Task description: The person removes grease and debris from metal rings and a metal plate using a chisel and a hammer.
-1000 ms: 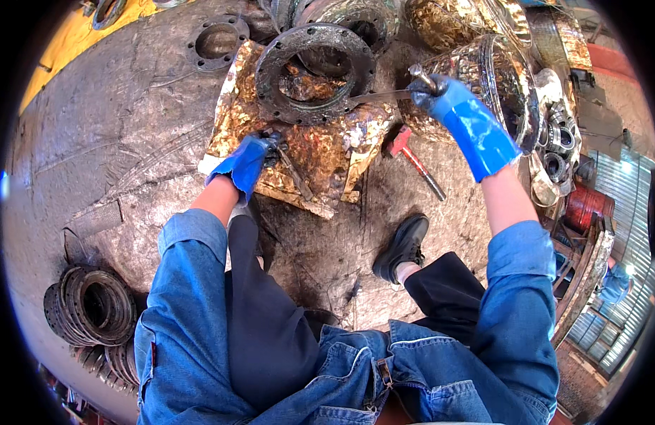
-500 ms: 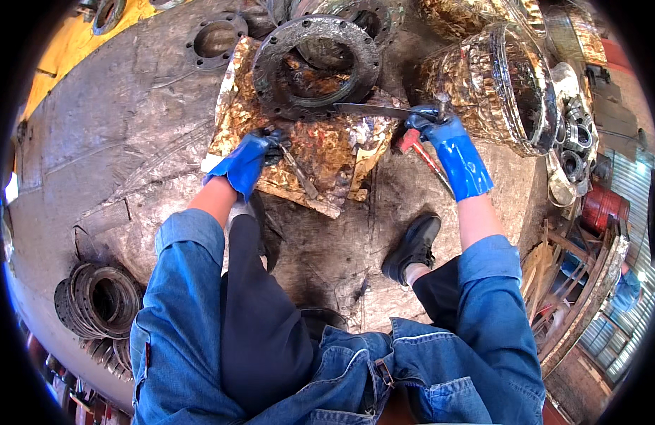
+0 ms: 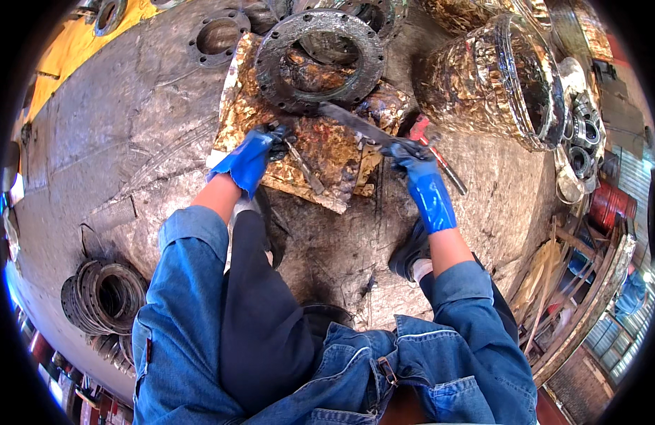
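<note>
My right hand (image 3: 418, 166), in a blue rubber glove, is closed around the near end of a long, flat metal blade (image 3: 359, 126). The blade slants up and left, its tip at the near rim of a greasy flanged ring (image 3: 267, 71) with bolt holes. My left hand (image 3: 253, 157), gloved the same way, has its fingers curled at the upper end of a slim metal tool (image 3: 304, 166). That tool points down over a grease-stained sheet (image 3: 235, 127) lying under the ring. Beside my right hand lies a red-headed hammer (image 3: 420, 129).
A large, grease-smeared cylinder (image 3: 469, 78) stands at the back right, with metal bearings (image 3: 586, 134) beyond it. Another flange (image 3: 217, 39) lies at the back left. Stacked rings (image 3: 104, 294) sit at the left. My shoe (image 3: 407, 255) is on the worn floor (image 3: 143, 127).
My right hand has moved left and nearer to me, away from the hammer. The blade now slants more steeply. My left hand is nearly still; the whole view has shifted slightly.
</note>
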